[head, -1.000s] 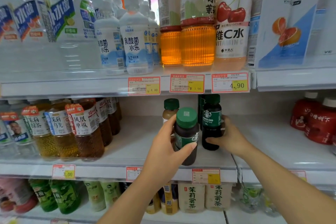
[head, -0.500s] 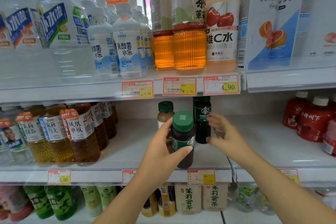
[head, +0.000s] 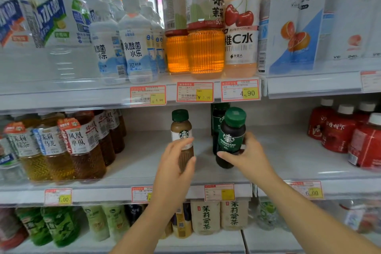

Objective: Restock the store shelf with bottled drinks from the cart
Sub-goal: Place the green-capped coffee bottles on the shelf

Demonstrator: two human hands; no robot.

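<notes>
1. Head view, centre of the frame: the left hand (head: 175, 163) wraps around the lower body of a brown latte bottle (head: 182, 136), fingers curled onto the label, bottle upright on the middle shelf (head: 144, 163).
2. Just right of it, the right hand (head: 245, 155) grips the dark Americano bottle (head: 231, 138) low on its body, thumb across the front and fingers behind; whether its base touches the shelf I cannot tell. A second dark bottle (head: 218, 121) stands directly behind it.
3. Handling, as I judge it: small, full, rigid bottles with some heft for their size. The smooth sleeve labels look slippery, so a full wrap around the body is safer than pinching the green cap (head: 235, 116).
4. Contents: the latte bottle shows milky brown liquid up to the neck; the Americano looks near-black and full. Both are capped.
5. Left of frame, the tea bottles (head: 78, 146) sit packed in rows; at right, the red bottles (head: 338, 127) do too. The coffee slot between them has room left.
</notes>
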